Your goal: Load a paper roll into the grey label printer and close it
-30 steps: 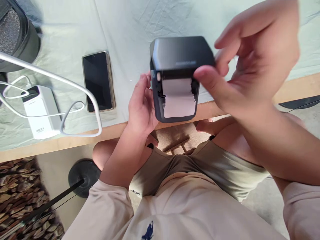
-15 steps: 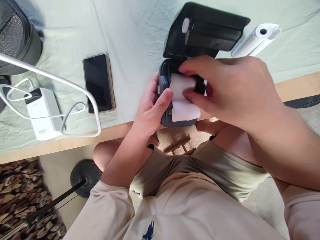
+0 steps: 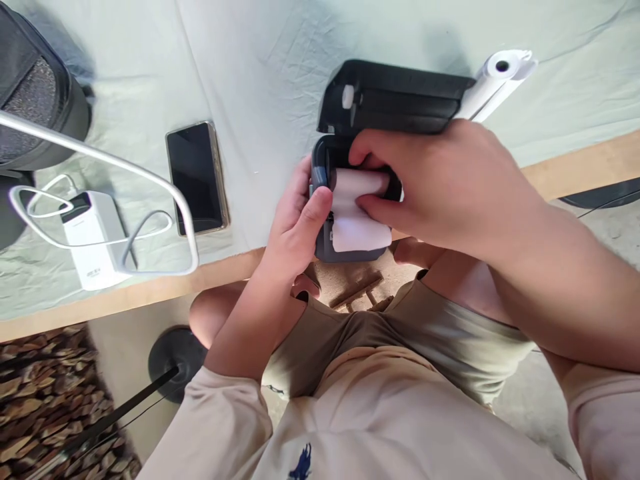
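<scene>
A dark portable label printer is held at the table's front edge, its black lid swung up and back. My left hand wraps round the printer's left side, thumb on the rim. Inside the compartment lies a roll of white paper, its loose end hanging forward over the printer's front. My right hand reaches in from the right, thumb and fingers closed about the paper roll. Its fingertips are partly hidden in the compartment. Just behind the lid's right end lies another white paper roll.
To the left lie a smartphone and a white power bank with a cable. A thick white curved bar arches above them. A dark bag stands at the far left. The table's wooden edge runs below my hands.
The printer has shifted slightly left and toward me, both hands moving with it. Its lid appears lower and more foreshortened. My right thumb and fingers stay at the paper roll.
</scene>
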`<state>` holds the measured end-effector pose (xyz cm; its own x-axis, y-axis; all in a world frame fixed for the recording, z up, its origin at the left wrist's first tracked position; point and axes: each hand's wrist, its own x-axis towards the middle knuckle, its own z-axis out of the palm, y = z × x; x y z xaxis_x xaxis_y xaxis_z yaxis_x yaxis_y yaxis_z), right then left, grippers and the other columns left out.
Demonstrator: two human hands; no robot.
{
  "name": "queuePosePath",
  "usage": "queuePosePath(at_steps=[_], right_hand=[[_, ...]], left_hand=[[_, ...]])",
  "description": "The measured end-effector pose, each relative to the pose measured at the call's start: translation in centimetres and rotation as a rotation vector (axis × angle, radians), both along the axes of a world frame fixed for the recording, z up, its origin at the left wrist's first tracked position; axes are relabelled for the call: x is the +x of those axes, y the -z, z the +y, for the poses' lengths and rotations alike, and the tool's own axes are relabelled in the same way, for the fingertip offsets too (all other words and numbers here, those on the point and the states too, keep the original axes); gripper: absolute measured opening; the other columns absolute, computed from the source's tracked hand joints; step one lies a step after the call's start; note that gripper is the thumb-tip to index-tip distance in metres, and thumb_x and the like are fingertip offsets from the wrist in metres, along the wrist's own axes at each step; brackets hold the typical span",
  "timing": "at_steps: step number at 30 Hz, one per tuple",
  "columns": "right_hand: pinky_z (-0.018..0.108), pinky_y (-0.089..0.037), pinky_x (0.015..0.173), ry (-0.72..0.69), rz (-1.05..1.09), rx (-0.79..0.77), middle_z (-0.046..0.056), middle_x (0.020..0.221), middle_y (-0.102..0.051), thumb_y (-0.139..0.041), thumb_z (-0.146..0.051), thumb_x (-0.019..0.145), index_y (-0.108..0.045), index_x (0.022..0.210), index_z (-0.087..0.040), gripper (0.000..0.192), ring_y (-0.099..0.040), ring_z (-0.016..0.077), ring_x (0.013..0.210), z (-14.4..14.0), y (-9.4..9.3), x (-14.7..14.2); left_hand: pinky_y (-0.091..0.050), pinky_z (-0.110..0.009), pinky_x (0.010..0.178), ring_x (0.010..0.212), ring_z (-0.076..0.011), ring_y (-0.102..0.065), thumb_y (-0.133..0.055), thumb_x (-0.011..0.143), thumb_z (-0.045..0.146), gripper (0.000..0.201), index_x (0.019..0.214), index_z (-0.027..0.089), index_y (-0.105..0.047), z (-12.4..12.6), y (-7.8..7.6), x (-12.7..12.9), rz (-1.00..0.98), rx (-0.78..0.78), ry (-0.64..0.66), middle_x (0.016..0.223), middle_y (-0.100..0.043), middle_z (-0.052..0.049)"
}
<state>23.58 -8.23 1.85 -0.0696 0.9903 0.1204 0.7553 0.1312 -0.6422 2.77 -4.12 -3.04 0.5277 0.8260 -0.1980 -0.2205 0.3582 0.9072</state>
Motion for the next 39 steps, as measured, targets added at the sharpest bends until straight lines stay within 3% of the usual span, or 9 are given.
queuePosePath(at_steps=[4, 9, 15, 20, 25, 28, 33, 36, 39], right_hand=[[0.037, -0.041, 0.054, -0.011, 0.13, 0.039, -0.003, 0.084, -0.074, -0.075, -0.025, 0.07, -0.066, 0.098, -0.033, 0.031, -0.055, 0.0185, 0.058, -0.3, -1.6, -0.3], [0.024, -0.028, 0.037, 0.116, 0.92, -0.083, -0.008, 0.061, -0.054, -0.067, -0.028, 0.068, -0.063, 0.088, -0.027, 0.02, -0.041, 0.0095, 0.045, 1.5, -1.2, 0.6], [0.03, -0.061, 0.058, 0.164, 1.111, -0.247, -0.003, 0.075, -0.062, -0.08, -0.045, 0.07, -0.063, 0.095, -0.026, 0.036, -0.064, 0.0149, 0.065, 3.8, 3.5, 2.5], [0.031, -0.064, 0.074, 0.109, 0.928, -0.143, -0.005, 0.1, -0.068, -0.09, -0.032, 0.073, -0.062, 0.116, -0.031, 0.052, -0.069, 0.0139, 0.087, 2.7, 4.5, 2.8], [0.042, -0.063, 0.086, 0.169, 0.442, 0.1, -0.003, 0.1, -0.068, -0.088, -0.036, 0.083, -0.05, 0.12, -0.034, 0.052, -0.07, 0.0202, 0.087, 2.3, 4.5, 3.5], [0.052, -0.06, 0.096, 0.239, 0.146, 0.072, 0.001, 0.101, -0.07, -0.086, -0.03, 0.081, -0.048, 0.115, -0.032, 0.051, -0.069, 0.0262, 0.087, 2.3, 5.0, 3.9], [0.053, -0.059, 0.1, 0.193, -0.005, 0.268, 0.009, 0.136, -0.066, -0.078, -0.029, 0.084, -0.053, 0.133, -0.029, 0.055, -0.068, 0.0349, 0.127, 0.8, 2.6, 4.2], [0.056, -0.054, 0.115, 0.404, -0.182, 0.331, 0.01, 0.15, -0.057, -0.069, -0.035, 0.098, -0.058, 0.144, -0.031, 0.047, -0.061, 0.0357, 0.14, -0.1, 1.1, 5.9], [0.066, -0.048, 0.122, 0.568, -0.27, 0.21, 0.022, 0.144, -0.053, -0.094, -0.04, 0.075, -0.063, 0.139, -0.014, 0.075, -0.055, 0.0454, 0.139, 0.3, 2.2, 8.9]], left_hand=[[-0.061, -0.031, 0.096, 0.105, -0.0218, -0.074, -0.082, 0.097, 0.054, 0.035, 0.122, 0.031, -0.075, -0.3, 0.1, 0.5, -0.048, 0.079, -0.077, 0.107, -0.075, -0.001], [-0.062, -0.03, 0.09, 0.097, -0.019, -0.076, -0.072, 0.104, 0.045, 0.023, 0.111, 0.024, -0.077, 0.1, -0.2, 1.2, -0.111, -0.103, -0.184, 0.101, -0.079, 0.0], [-0.064, -0.039, 0.102, 0.103, -0.0219, -0.079, -0.052, 0.111, 0.054, 0.044, 0.108, 0.02, -0.079, 0.9, -0.5, 1.1, -0.199, -0.255, -0.252, 0.106, -0.083, -0.004], [-0.064, -0.037, 0.104, 0.111, -0.0247, -0.079, -0.051, 0.11, 0.052, 0.045, 0.108, 0.019, -0.082, 0.9, -0.4, 1.1, -0.228, -0.242, -0.235, 0.106, -0.084, -0.004], [-0.062, -0.041, 0.113, 0.109, -0.0262, -0.08, -0.048, 0.112, 0.042, 0.044, 0.104, 0.017, -0.083, 0.6, -1.0, 1.1, -0.241, -0.308, -0.256, 0.1, -0.084, -0.004], [-0.062, -0.042, 0.115, 0.101, -0.0237, -0.081, -0.053, 0.111, 0.042, 0.041, 0.101, 0.018, -0.084, 0.5, -1.2, 1.1, -0.28, -0.314, -0.256, 0.098, -0.086, -0.003], [-0.059, -0.045, 0.12, 0.114, -0.0263, -0.08, -0.058, 0.11, 0.043, 0.038, 0.103, 0.016, -0.083, 0.5, -1.1, 1.3, -0.301, -0.313, -0.267, 0.099, -0.085, -0.004], [-0.054, -0.049, 0.124, 0.133, -0.0317, -0.074, -0.056, 0.11, 0.044, 0.039, 0.104, 0.015, -0.081, 0.6, -1.1, 1.5, -0.307, -0.329, -0.263, 0.097, -0.084, -0.007], [-0.052, -0.046, 0.127, 0.139, -0.0312, -0.071, -0.053, 0.113, 0.046, 0.043, 0.104, 0.015, -0.081, 0.6, -1.2, 1.5, -0.306, -0.316, -0.273, 0.097, -0.083, -0.008]])
